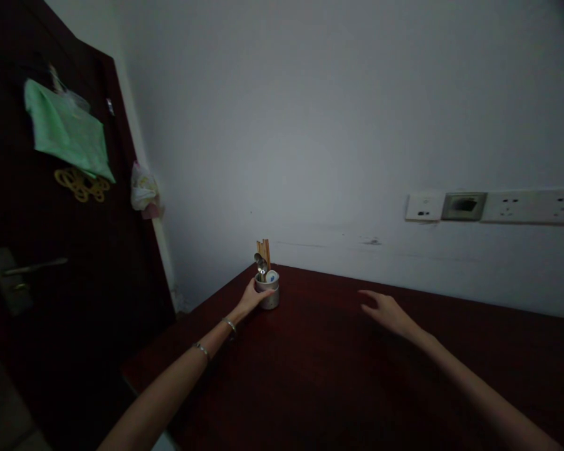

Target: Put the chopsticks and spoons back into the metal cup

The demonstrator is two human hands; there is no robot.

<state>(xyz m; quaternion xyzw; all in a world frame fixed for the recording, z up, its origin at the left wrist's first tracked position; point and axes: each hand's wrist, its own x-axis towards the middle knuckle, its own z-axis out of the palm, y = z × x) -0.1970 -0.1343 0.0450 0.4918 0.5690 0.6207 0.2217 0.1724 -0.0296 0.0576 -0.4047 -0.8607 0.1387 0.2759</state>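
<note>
Near the far left corner of the dark red table stands a grey utensil holder, upright. My left hand is wrapped round its near left side, the thumb across the front. Wooden chopsticks, metal spoons and a white spoon with a blue mark stick up out of it. Over the table to the right, my right hand holds nothing, its fingers stretched out to the left with the thumb apart. Whether it touches the tabletop I cannot tell.
A white wall rises behind the table, with sockets at the right. To the left is a dark door with a metal handle and a green cloth hanging on it. A plastic bag hangs beside the door frame.
</note>
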